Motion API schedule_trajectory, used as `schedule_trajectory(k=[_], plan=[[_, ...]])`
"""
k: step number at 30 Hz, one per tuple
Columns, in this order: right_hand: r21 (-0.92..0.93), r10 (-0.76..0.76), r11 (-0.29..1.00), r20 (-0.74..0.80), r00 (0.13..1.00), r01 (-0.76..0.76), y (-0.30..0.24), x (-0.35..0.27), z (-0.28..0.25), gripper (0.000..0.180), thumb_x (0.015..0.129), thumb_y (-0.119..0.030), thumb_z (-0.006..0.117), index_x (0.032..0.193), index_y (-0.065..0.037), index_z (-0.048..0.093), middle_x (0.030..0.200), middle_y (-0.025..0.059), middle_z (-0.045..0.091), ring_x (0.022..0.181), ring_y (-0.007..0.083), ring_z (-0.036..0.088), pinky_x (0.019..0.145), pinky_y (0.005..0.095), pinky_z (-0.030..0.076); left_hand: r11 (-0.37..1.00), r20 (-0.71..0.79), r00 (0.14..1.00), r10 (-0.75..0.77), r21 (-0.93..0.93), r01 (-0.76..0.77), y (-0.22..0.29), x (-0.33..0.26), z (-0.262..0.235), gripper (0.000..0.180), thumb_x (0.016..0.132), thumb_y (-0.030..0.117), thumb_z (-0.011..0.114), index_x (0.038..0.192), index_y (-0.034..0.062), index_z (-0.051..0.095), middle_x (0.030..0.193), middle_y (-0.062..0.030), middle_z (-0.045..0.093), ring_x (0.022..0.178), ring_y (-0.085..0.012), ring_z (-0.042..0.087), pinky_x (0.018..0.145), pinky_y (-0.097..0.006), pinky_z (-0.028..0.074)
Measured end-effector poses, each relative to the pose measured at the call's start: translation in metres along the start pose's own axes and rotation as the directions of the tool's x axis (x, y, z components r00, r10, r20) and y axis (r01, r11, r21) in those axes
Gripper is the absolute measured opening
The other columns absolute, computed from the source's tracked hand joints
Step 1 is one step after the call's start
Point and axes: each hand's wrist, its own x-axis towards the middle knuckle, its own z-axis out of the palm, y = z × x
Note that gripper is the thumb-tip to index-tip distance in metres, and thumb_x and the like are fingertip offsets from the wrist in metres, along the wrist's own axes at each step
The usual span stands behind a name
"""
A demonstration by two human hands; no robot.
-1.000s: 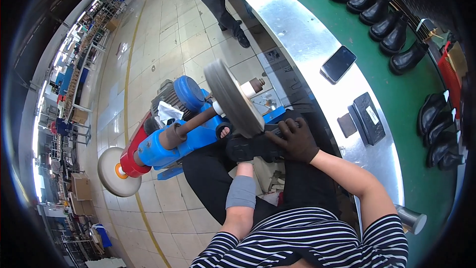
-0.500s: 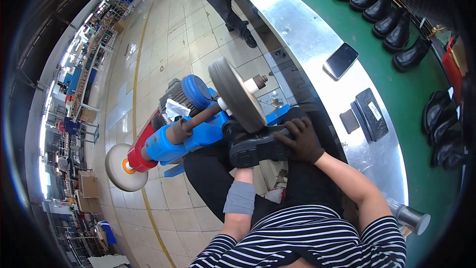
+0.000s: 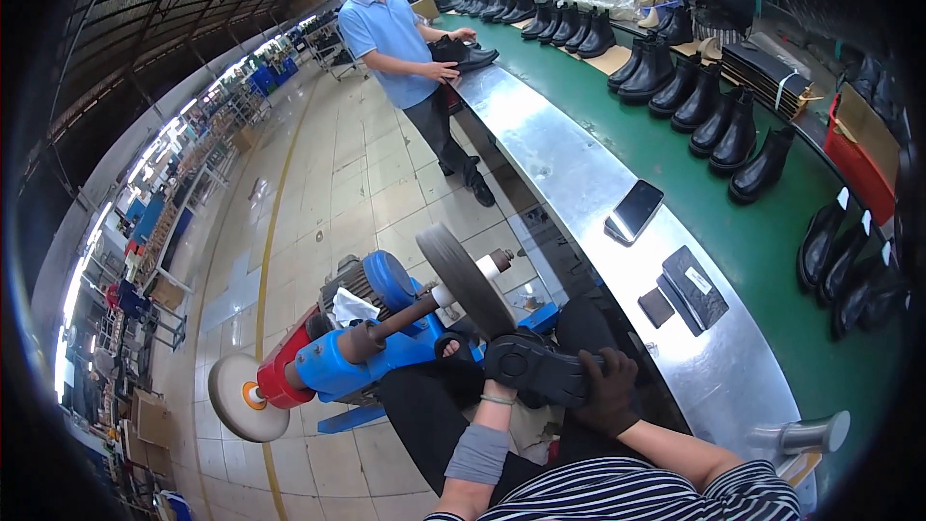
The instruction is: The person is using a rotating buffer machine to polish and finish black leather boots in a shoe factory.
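A black boot [image 3: 545, 369] lies sideways between my hands, its sole toward me, heel to the left. Its upper side meets the lower edge of a dark buffing wheel [image 3: 467, 280]; whether they touch I cannot tell. My right hand [image 3: 608, 393], in a dark brown glove, is closed around the toe end. Mostly hidden behind the heel end, my left hand [image 3: 450, 348] holds the boot from the far side; only a bit of its fingers and the wrist show. The wheel sits on the shaft of a blue and red machine [image 3: 338, 364].
A pale second wheel [image 3: 241, 397] is at the machine's left end. Along my right runs a metal-edged table [image 3: 579, 174] with a phone [image 3: 635, 211], a dark case [image 3: 694, 289] and several black boots [image 3: 656, 72]. A person in blue [image 3: 395, 39] handles shoes at its far end.
The view has tilted upward, bringing in the far people and more boots. The boot has turned slightly in my hands, and a bit of the left fingers now shows beside it.
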Motion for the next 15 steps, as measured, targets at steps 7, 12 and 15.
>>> schedule_trajectory(k=[7,12,15], plan=[[0.11,0.108,0.988,0.009,0.994,-0.109,-0.004,-0.013,-0.019,0.088,0.052,-0.035,0.079,0.128,-0.015,0.039,0.118,0.0151,0.04,0.109,0.0367,0.04,0.09,0.0489,0.033,0.838,-0.055,0.988,-0.142,-0.537,0.091,0.045,0.006,0.033,0.029,0.094,0.023,0.04,0.112,0.0094,0.059,0.111,-0.0111,0.061,0.099,-0.0241,0.059,0.092,-0.038,0.046],[0.219,0.181,0.957,0.064,0.981,-0.191,0.003,-0.006,-0.033,0.09,0.052,-0.033,0.081,0.129,-0.011,0.037,0.119,0.0165,0.042,0.11,0.0378,0.041,0.091,0.0481,0.035,0.381,-0.007,1.0,0.03,0.924,-0.005,0.106,0.006,0.064,0.039,0.09,0.038,0.043,0.116,0.0122,0.058,0.116,-0.0061,0.06,0.111,-0.0241,0.052,0.1,-0.052,0.031],[0.351,0.205,0.905,0.133,0.97,-0.24,0.017,0.002,-0.041,0.092,0.053,-0.031,0.08,0.131,-0.009,0.035,0.122,0.0169,0.041,0.116,0.0355,0.039,0.096,0.0468,0.034,-0.412,0.18,0.974,0.137,0.905,-0.109,0.144,0.003,0.091,0.044,0.086,0.044,0.046,0.118,0.0169,0.058,0.119,-0.0019,0.058,0.113,-0.0213,0.049,0.099,-0.058,0.026]])
